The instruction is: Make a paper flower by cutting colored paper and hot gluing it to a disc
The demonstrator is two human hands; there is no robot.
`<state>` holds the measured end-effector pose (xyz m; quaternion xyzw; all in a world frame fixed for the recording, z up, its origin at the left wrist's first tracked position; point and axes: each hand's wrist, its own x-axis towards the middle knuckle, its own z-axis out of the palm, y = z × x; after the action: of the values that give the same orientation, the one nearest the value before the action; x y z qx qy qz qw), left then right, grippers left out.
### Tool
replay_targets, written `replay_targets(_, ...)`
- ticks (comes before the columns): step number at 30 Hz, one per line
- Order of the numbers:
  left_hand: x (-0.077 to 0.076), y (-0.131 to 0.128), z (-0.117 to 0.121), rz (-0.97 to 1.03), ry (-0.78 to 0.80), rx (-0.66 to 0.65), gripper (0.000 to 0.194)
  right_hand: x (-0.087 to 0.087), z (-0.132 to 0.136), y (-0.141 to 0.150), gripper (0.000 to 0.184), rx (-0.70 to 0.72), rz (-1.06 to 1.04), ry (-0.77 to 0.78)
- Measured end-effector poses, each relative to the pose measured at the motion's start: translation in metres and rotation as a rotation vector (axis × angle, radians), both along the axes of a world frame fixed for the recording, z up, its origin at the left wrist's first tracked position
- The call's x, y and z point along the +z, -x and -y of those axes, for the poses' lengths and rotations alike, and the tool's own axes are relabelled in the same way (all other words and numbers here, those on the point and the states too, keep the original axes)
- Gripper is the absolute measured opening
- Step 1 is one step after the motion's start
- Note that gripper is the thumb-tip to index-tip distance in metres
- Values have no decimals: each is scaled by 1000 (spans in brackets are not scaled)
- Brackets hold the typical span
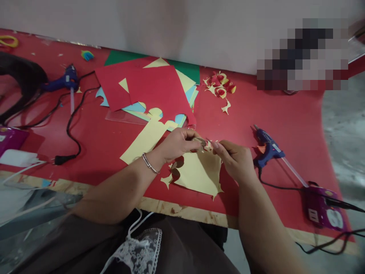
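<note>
My left hand and my right hand meet over the red table, both pinched on a small yellow paper cutout held between their fingertips. A silver bracelet circles my left wrist. Under the hands lies a yellow paper sheet with shapes cut out of its edges. A longer yellow strip lies just left of my left hand.
A stack of red, green, yellow and blue paper lies behind the hands. Curled yellow and red paper scraps sit at the back right. One blue glue gun lies right of my right hand, another glue gun at the left. A purple power strip sits near the right edge.
</note>
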<state>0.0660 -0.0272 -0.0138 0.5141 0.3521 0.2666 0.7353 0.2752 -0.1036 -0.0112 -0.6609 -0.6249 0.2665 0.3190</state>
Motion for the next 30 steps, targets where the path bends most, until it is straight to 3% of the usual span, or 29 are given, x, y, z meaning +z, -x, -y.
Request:
replay_targets(5, 3, 2, -2, 13, 31, 48, 12, -5, -2, -4, 76, -89, -50, 37)
replay_targets(9, 4, 5, -5, 20, 23, 76, 14, -14, -3, -8, 55, -79, -53, 146)
replay_targets(13, 9, 20, -10, -95, -119, 143, 16, -17, -5, -10, 36, -30, 38, 178)
replay_targets(18, 14, 35, -9, -403, -216, 10, 23, -13, -5, -10, 36, -48, 72, 143)
replay_targets(23, 21, 38, -4, -692, -290, -108, 16, -9, -4, -8, 33, -73, 43, 82)
replay_targets(30, 37, 51, 4, -867, -338, -167, 13, -11, -4, -7, 30, -75, 23, 40)
